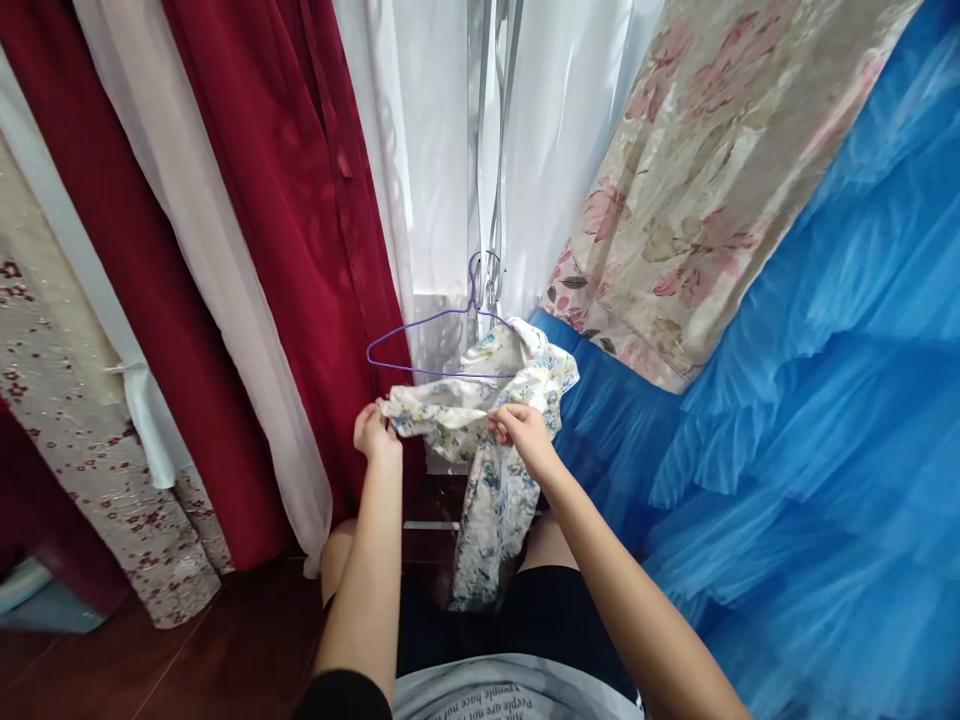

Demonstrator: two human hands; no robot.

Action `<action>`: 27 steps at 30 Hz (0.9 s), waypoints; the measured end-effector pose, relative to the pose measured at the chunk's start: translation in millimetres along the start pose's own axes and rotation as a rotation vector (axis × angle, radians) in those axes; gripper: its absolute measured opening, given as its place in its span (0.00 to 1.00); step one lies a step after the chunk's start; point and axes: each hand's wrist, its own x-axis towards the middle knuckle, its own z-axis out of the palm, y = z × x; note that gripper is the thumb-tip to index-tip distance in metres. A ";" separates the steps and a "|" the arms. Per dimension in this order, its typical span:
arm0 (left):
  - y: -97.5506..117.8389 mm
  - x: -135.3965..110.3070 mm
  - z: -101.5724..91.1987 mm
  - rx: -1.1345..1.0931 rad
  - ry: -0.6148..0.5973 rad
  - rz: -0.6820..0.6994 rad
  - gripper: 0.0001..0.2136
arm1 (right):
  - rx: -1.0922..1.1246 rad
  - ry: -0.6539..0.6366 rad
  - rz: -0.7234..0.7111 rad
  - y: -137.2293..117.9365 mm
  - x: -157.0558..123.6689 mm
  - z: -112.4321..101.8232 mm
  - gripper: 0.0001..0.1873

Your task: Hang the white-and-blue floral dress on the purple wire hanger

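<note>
A white garment with a blue and yellow floral print (pixel 499 500) hangs by one shoulder from a purple hanger (pixel 420 325). The hanger's left arm is bare, and its hook is up at a metal fitting. My left hand (pixel 373 430) pinches the garment's left end, below the bare hanger arm. With its fingers closed, my right hand (pixel 519 430) grips the cloth nearer the middle. Between both hands the fabric is stretched roughly level, while the rest drops down between my knees.
Dark red curtains (pixel 277 230) and pale sheer cloth hang at left. White cloth (pixel 435 130) is behind the hanger. A floral dress (pixel 675 220) and a ruffled blue tulle skirt (pixel 825 430) crowd the right. A light-coloured bin-like object (pixel 60 600) sits on the dark red floor at lower left.
</note>
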 end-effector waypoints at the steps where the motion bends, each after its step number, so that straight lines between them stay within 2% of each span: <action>1: -9.6 -14.8 -9.8 -0.018 0.001 -0.026 0.11 | 0.034 0.052 0.038 9.2 -7.2 -6.2 0.16; 4: -25.9 -57.3 -26.7 -0.074 -0.043 -0.097 0.11 | 0.105 0.212 0.158 46.6 -37.7 -29.1 0.15; 6: -24.3 -81.8 -27.5 -0.104 -0.130 -0.146 0.13 | 0.123 0.267 0.245 75.7 -64.3 -41.6 0.16; 8: -14.5 -103.6 -22.5 -0.128 -0.233 -0.187 0.15 | 0.126 0.270 0.338 104.0 -91.8 -47.4 0.18; 12: 10.8 -140.4 -9.5 -0.116 -0.461 -0.196 0.15 | 0.117 0.141 0.488 147.5 -131.5 -34.8 0.23; 14: 19.6 -152.4 -6.8 -0.067 -0.567 -0.158 0.14 | 0.109 0.024 0.521 161.2 -140.6 -20.9 0.25; 16: 25.6 -157.4 -7.6 -0.022 -0.610 -0.108 0.13 | 0.089 -0.091 0.527 169.5 -144.7 -7.8 0.26; 19: 34.0 -154.0 -13.1 0.019 -0.595 -0.036 0.12 | 0.028 -0.153 0.469 167.9 -145.9 3.3 0.24; 22: 44.8 -150.5 -18.8 0.101 -0.647 0.016 0.10 | -0.024 -0.080 0.331 140.9 -141.8 5.1 0.18; 24: 52.1 -153.3 -20.3 0.214 -0.801 0.021 0.07 | -0.068 -0.081 0.172 109.8 -136.3 6.1 0.18; 26: 57.7 -159.3 -19.6 0.337 -0.990 0.018 0.05 | -0.115 -0.162 0.006 76.4 -130.0 9.6 0.20; 27: 59.5 -162.5 -18.9 0.384 -1.059 0.024 0.05 | -0.122 -0.189 -0.036 61.8 -127.2 12.0 0.16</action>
